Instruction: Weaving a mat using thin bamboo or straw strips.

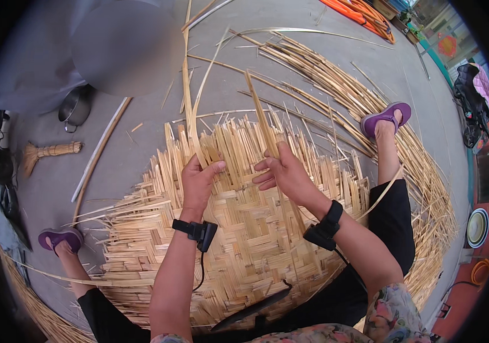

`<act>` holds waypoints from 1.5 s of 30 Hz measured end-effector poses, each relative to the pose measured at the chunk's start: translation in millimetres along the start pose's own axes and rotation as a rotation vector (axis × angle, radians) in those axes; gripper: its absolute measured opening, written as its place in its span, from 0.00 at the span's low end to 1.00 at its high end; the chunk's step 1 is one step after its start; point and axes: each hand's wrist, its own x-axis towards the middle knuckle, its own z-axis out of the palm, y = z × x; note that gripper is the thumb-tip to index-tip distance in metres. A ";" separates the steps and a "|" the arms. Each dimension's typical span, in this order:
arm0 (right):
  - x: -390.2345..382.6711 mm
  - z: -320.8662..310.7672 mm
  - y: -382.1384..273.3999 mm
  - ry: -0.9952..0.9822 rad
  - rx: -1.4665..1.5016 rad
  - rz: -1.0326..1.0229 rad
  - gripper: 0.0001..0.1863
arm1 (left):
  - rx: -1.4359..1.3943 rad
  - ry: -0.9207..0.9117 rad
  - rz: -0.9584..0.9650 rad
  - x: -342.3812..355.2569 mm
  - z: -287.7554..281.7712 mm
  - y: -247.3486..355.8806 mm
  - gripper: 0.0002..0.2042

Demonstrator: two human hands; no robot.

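A woven mat of pale split reed strips (233, 223) lies between my legs, its far edge fringed with loose ends. My left hand (201, 180) is closed on upright pale strips (189, 97) at that edge, thumb across them. To its right, my right hand (281, 171) holds a separate long strip (258, 108) between thumb and index, the other fingers loosely bent. A long dark tool, perhaps a blade (256, 306), lies low on the mat near my body; its exact form is unclear.
Long reed stalks (324, 80) spread to the right, under my foot. At left are a metal pot (72, 108), a short bundle (56, 150) and a long pole (98, 151). An orange hose (358, 14), dark bags (467, 103) and stacked basins (477, 227) sit around the edges.
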 end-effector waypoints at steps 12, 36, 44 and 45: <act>33.1 -16.1 3.5 -0.248 -0.517 0.015 0.11 | -0.415 0.361 0.151 -20.0 -7.9 13.6 0.16; -205.6 7.1 -320.5 -0.614 -1.017 -0.395 0.18 | -0.495 0.636 0.237 -72.6 -79.0 -2.3 0.11; 68.8 92.9 -35.0 -0.420 -0.664 -0.320 0.34 | -0.596 0.327 0.325 -81.7 -91.5 41.7 0.07; 78.5 90.3 -20.7 -0.454 -0.682 -0.392 0.27 | -0.539 0.195 0.204 -73.6 -97.6 50.6 0.06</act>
